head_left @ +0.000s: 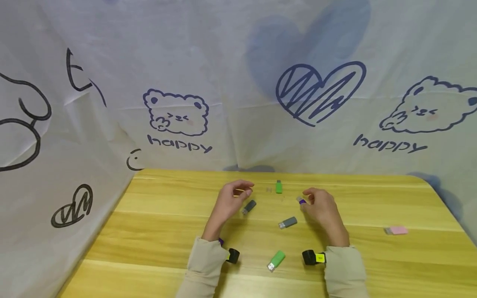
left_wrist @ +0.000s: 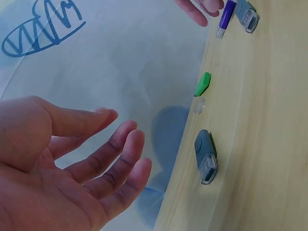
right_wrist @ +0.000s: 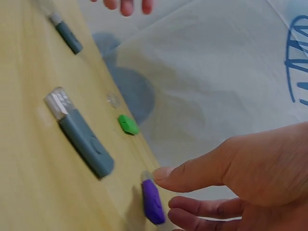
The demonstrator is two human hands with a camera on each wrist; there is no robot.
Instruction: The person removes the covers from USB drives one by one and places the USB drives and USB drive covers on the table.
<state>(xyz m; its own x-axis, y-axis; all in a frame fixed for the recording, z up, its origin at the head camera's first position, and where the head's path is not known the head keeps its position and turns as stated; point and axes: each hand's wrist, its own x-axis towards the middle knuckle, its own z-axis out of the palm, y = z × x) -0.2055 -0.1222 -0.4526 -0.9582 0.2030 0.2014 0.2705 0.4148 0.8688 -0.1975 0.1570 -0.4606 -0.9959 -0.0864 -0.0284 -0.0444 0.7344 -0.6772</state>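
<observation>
A purple USB stick (head_left: 302, 202) with a clear cap lies beside my right hand (head_left: 322, 205); in the right wrist view the thumb tip overlaps the cap end and the other fingers are bent loosely alongside the purple body (right_wrist: 153, 204). My left hand (head_left: 230, 200) hovers with relaxed, parted fingers and nothing in them. Just right of its fingertips rests a grey USB stick (head_left: 249, 206). Between the hands, farther back, are a green USB stick (head_left: 278, 187) with its connector bare and a small loose clear cap (head_left: 269, 190).
Another grey USB stick (head_left: 288, 222) lies between the forearms, with a capped green one (head_left: 276, 260) nearer. A pink USB stick (head_left: 398, 230) is far right. Part of a purple item (head_left: 221, 241) shows beside the left sleeve. A printed cloth (head_left: 238, 103) hangs behind the wooden table (head_left: 160, 240).
</observation>
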